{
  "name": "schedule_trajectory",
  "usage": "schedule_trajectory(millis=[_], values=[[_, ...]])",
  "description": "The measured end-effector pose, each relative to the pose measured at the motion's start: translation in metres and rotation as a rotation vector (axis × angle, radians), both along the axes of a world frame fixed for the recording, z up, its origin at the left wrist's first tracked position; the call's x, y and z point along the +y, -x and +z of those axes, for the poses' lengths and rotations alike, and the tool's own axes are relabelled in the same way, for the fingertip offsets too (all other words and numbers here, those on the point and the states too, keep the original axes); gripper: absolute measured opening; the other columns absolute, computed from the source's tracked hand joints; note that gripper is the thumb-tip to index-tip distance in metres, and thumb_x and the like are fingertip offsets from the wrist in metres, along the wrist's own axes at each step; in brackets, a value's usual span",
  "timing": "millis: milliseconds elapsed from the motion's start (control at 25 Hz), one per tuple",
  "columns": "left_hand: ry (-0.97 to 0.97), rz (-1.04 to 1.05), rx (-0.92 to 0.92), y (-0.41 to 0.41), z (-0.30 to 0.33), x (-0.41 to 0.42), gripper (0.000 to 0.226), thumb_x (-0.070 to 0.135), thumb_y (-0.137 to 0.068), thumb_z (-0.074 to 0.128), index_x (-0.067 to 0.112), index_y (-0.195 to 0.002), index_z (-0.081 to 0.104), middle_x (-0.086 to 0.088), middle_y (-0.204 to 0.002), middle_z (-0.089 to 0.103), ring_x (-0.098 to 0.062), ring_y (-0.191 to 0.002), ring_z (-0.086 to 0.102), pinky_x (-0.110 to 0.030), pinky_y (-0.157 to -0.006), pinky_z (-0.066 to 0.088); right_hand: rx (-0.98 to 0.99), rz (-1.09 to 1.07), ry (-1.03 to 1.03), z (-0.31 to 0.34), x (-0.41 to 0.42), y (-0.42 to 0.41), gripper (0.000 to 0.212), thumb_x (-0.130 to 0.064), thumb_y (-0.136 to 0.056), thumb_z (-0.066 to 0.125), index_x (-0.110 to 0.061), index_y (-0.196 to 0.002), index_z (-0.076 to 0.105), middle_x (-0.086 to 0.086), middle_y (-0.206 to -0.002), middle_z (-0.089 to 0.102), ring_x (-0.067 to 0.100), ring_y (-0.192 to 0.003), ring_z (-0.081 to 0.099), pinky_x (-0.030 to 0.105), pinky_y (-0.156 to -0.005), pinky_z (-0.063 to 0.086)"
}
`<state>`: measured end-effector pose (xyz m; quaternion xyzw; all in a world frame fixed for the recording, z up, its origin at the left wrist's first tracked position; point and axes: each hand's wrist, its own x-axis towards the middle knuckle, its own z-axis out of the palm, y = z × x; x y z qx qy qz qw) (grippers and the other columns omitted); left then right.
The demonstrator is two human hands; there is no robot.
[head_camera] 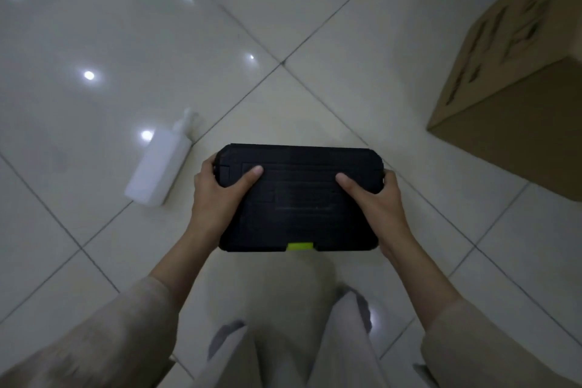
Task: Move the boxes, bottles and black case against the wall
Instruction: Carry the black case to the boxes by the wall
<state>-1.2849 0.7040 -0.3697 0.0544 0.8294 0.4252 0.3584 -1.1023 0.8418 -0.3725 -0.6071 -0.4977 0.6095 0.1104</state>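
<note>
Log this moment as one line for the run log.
held: black case | left hand + right hand grip its ends | white bottle lying on floor | cardboard box at right

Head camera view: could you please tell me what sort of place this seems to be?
Probably an indoor room or storage area. The floor is glossy pale tile reflecting ceiling lights, a large cardboard box stands on it, and a white bottle lies beside it.

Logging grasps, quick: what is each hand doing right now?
Left hand: closed on the black case.
Right hand: closed on the same case.
</note>
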Motion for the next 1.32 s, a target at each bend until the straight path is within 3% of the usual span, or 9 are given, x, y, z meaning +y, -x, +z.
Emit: schedule_trajectory(millis=[120, 200, 360, 440, 560, 840, 1080, 1320], values=[[-0.060, -0.035, 0.005, 0.011, 0.068, 0.054, 0.067, 0.043, -0.067, 0.076, 0.022, -0.123, 0.047, 0.003, -0.116, 0.056, -0.006, -0.093, 0.057, -0.020, -0.073, 0.048, 0.029, -0.028, -0.006, 0.065, 0.048, 0.007, 0.068, -0.039, -0.064, 0.080, -0.022, -0.119, 0.043, -0.005, -0.111, 0.058, 0.015, -0.099, 0.059, 0.035, -0.087, 0.051], [-0.080, -0.058, 0.013, 0.018, 0.107, 0.094, 0.064, 0.034, -0.073, 0.073, 0.018, -0.127, 0.044, 0.003, -0.115, 0.055, -0.008, -0.093, 0.057, -0.018, -0.069, 0.044, 0.048, -0.040, -0.021, 0.104, 0.086, 0.012, 0.072, -0.040, -0.062, 0.081, -0.023, -0.121, 0.043, -0.004, -0.113, 0.058, 0.015, -0.101, 0.059, 0.037, -0.089, 0.052], [-0.104, -0.098, 0.015, 0.040, 0.155, 0.178, 0.086, 0.059, -0.056, 0.071, 0.025, -0.129, 0.042, -0.004, -0.129, 0.048, -0.021, -0.112, 0.053, -0.040, -0.095, 0.049, 0.096, -0.080, -0.060, 0.161, 0.169, 0.030, 0.071, -0.039, -0.063, 0.080, -0.023, -0.120, 0.041, -0.011, -0.106, 0.056, 0.006, -0.093, 0.057, 0.026, -0.074, 0.049], [-0.126, -0.123, 0.009, 0.054, 0.161, 0.220, 0.089, 0.065, -0.052, 0.066, 0.028, -0.129, 0.041, -0.004, -0.131, 0.046, -0.022, -0.114, 0.053, -0.045, -0.099, 0.047, 0.093, -0.095, -0.087, 0.172, 0.209, 0.042, 0.072, -0.039, -0.064, 0.079, -0.025, -0.122, 0.040, -0.014, -0.102, 0.053, 0.006, -0.090, 0.055, 0.024, -0.071, 0.045], [-0.142, -0.178, -0.027, 0.078, 0.155, 0.285, 0.089, 0.064, -0.054, 0.066, 0.027, -0.131, 0.039, -0.005, -0.133, 0.045, -0.023, -0.115, 0.053, -0.047, -0.099, 0.047, 0.068, -0.148, -0.100, 0.169, 0.263, 0.060, 0.078, -0.041, -0.064, 0.078, -0.025, -0.129, 0.038, -0.007, -0.113, 0.051, 0.015, -0.099, 0.053, 0.031, -0.079, 0.044], [-0.105, -0.257, -0.135, 0.117, 0.070, 0.400, 0.079, 0.052, -0.068, 0.069, 0.026, -0.135, 0.037, -0.006, -0.137, 0.042, -0.025, -0.116, 0.052, -0.045, -0.098, 0.048, -0.020, -0.277, 0.000, 0.087, 0.353, 0.079, 0.078, -0.041, -0.069, 0.076, -0.021, -0.132, 0.036, -0.002, -0.124, 0.049, 0.021, -0.104, 0.051, 0.037, -0.086, 0.045], [-0.103, -0.218, -0.183, 0.116, -0.043, 0.456, 0.059, 0.030, -0.078, 0.070, 0.015, -0.130, 0.045, -0.009, -0.130, 0.051, -0.022, -0.104, 0.055, -0.026, -0.076, 0.048, -0.051, -0.376, 0.098, -0.030, 0.393, 0.082, 0.072, -0.037, -0.073, 0.074, -0.021, -0.133, 0.038, 0.005, -0.136, 0.048, 0.026, -0.113, 0.052, 0.036, -0.082, 0.044], [-0.082, -0.303, -0.222, 0.111, -0.116, 0.481, 0.061, 0.036, -0.081, 0.065, 0.017, -0.133, 0.041, -0.007, -0.133, 0.048, -0.023, -0.114, 0.053, -0.035, -0.093, 0.047, -0.085, -0.442, 0.123, -0.102, 0.411, 0.077, 0.068, -0.034, -0.078, 0.070, -0.022, -0.135, 0.035, 0.005, -0.137, 0.046, 0.023, -0.110, 0.050, 0.036, -0.085, 0.042]])
